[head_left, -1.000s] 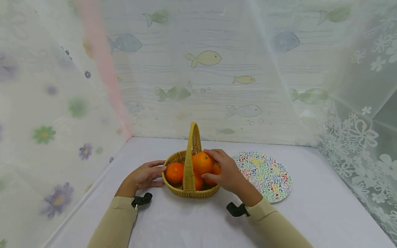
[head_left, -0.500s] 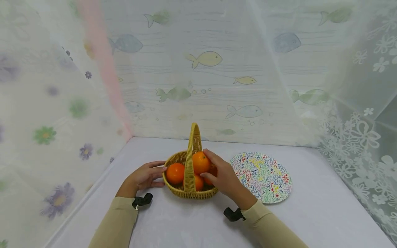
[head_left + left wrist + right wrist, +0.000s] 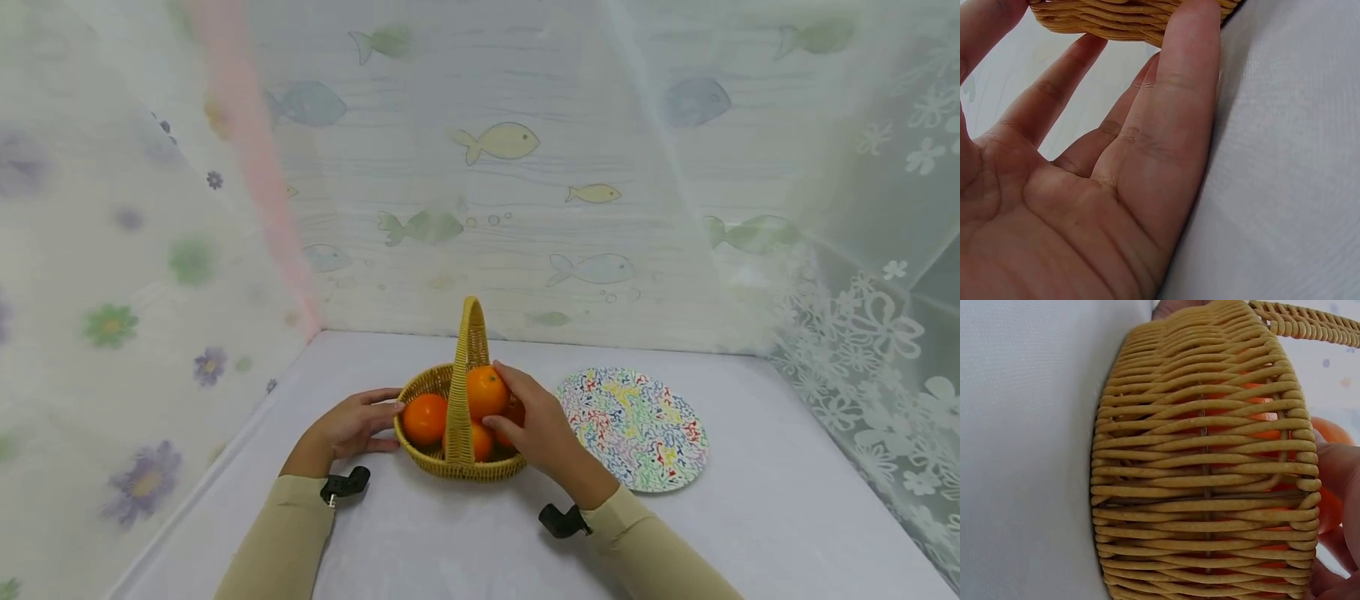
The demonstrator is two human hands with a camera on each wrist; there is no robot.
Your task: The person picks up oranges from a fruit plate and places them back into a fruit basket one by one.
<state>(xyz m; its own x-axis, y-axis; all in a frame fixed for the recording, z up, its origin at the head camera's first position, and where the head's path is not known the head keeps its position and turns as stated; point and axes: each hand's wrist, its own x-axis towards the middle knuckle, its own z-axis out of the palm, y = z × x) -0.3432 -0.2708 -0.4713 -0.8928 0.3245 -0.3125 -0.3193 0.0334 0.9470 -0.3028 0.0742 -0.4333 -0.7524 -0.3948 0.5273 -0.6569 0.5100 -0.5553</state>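
Note:
A yellow wicker basket [image 3: 471,471] with a tall arched handle stands on the white cloth, holding several oranges. At its left end, my left hand [image 3: 358,427] touches the rim and side with nearly straight fingers; the left wrist view shows the fingertips against the woven wall [image 3: 1104,22]. Over the basket's right half, my right hand [image 3: 543,425] holds an orange [image 3: 487,392] on top of the others, its thumb low and its fingers behind. One orange [image 3: 425,419] lies left of the handle. A lower orange [image 3: 482,442] is partly hidden by the handle.
To the right of the basket lies a round mat or board [image 3: 637,429] with a multicoloured squiggle pattern. Sheer curtains with fish [image 3: 502,142] and flowers surround the white-covered table [image 3: 442,542]. Black wrist cameras [image 3: 562,521] sit at both cuffs.
My right hand has shifted slightly left with the orange, nearer the basket's handle, and has stayed almost still over the last half second. The left hand and basket hold their place.

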